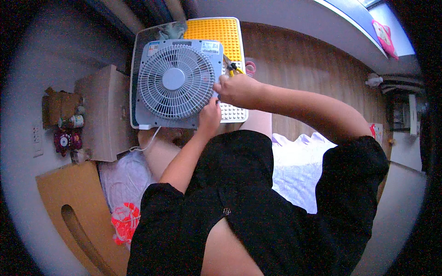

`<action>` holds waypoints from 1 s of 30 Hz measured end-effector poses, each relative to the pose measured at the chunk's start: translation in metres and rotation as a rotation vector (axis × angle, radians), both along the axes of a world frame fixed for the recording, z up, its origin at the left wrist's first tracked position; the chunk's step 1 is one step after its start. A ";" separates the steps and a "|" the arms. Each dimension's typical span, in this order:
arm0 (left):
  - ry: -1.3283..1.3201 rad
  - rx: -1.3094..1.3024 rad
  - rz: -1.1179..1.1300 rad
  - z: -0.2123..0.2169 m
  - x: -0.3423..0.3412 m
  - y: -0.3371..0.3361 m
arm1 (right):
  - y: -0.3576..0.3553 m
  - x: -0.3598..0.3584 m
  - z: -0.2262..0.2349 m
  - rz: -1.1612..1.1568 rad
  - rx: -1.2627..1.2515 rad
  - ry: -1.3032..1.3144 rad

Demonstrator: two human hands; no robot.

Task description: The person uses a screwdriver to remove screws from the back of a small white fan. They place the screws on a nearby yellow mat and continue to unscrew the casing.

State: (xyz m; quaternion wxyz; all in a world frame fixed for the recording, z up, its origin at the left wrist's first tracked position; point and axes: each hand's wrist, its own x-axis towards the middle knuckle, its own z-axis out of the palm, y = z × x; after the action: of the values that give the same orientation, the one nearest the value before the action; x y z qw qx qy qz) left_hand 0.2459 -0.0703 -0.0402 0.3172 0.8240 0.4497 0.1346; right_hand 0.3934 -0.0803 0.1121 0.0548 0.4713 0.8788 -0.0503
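Note:
A box fan (173,79) with a round white grille and a grey square frame lies face up on a small table (235,116). My left hand (210,115) is closed at the fan's near right corner, its thumb and fingers on the frame's edge. Just above it, my right hand (237,91) has its fingers curled together at the fan's right edge. A small dark bit shows between the two hands, but what the right fingers hold is hidden. Pliers (232,66) with yellow handles lie right behind the right hand, their handle ends partly covered by it.
Yellow studded plates (214,34) cover the table's far part. A greyish crumpled bag (173,30) sits behind the fan. Pink-handled scissors or a ring (250,68) lie beyond the table's right side. A white cord (152,143) runs toward a wooden cabinet (99,110) at left.

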 end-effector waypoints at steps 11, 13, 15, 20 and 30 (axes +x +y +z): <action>0.043 0.013 0.000 0.008 -0.001 -0.003 | 0.002 -0.005 0.006 -0.008 -0.044 -0.022; 0.031 -0.011 -0.003 0.008 -0.001 -0.005 | 0.006 0.007 0.001 0.017 -0.082 0.012; -0.023 -0.012 -0.002 0.005 -0.002 -0.002 | 0.003 0.001 0.018 -0.066 -0.114 -0.030; -0.001 -0.006 0.012 0.005 -0.003 -0.003 | 0.005 0.001 0.009 -0.103 -0.134 0.014; 0.025 0.034 -0.005 0.002 -0.002 -0.004 | 0.010 -0.003 0.019 -0.171 -0.188 -0.052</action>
State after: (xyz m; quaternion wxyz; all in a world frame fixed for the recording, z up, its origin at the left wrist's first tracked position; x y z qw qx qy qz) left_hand 0.2437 -0.0739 -0.0382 0.2981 0.8320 0.4492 0.1312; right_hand 0.3907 -0.0706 0.1307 0.1168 0.5386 0.8250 -0.1249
